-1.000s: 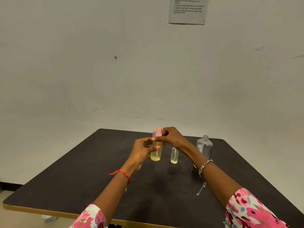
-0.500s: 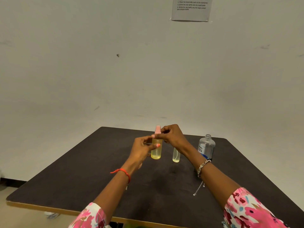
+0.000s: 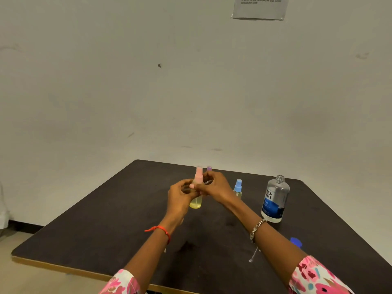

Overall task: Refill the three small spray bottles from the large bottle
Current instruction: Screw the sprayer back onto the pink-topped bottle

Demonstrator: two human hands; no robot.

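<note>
Two forearms in floral sleeves (image 3: pixel 318 276) come in from the bottom edge, one red string (image 3: pixel 161 230) on the left wrist and one beaded bracelet (image 3: pixel 257 227) with a dangling chain on the right. One blue cap (image 3: pixel 296 242) lies on the dark tabletop (image 3: pixel 106 234) just beside the right forearm, partly hidden by it. Both hands meet over the middle of the tabletop on one pink-capped spray bottle (image 3: pixel 196 201), which holds yellowish liquid. The left hand (image 3: pixel 180 196) has its fingers (image 3: pixel 182 184) curled round the body, and the right hand (image 3: pixel 218 187) curls its fingers (image 3: pixel 209 177) in at the base of the pink spray head. Whether the bottle's foot touches the tabletop cannot be told. To the right stands one large bottle (image 3: pixel 274 200), upright, neck uncapped, with a blue label. Between it and the right hand stands one blue-capped spray bottle (image 3: pixel 238 187), its lower part hidden by the wrist. Of the third small bottle only a purple cap (image 3: pixel 209 168) shows above the right hand. The tabletop is square-cornered with a pale wooden edge, over a tan floor (image 3: pixel 31 281). Behind rises a plain, scuffed off-white wall (image 3: pixel 191 92) bearing one sheet of paper (image 3: pixel 259 9), cut off at the top, its print too small to read.
</note>
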